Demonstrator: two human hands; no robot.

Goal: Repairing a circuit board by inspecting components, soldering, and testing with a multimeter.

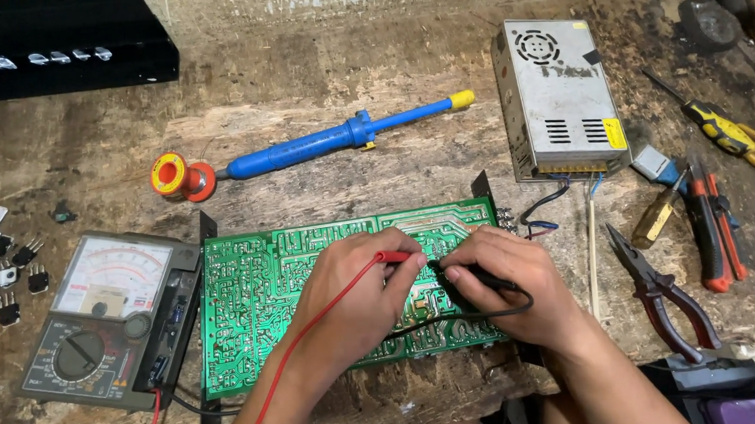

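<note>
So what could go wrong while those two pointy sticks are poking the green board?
The red probe in the left hand and the black probe in the right hand sit very close together, so the tips might touch or bridge nearby solder points on the green circuit board. The red lead trails across the board to the analog multimeter; a tug could pull a probe off its spot.

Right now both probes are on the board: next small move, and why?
Probably glance left at the analog multimeter. The left hand holds the red probe and the right hand the black probe, tips close together on the green circuit board.
</note>
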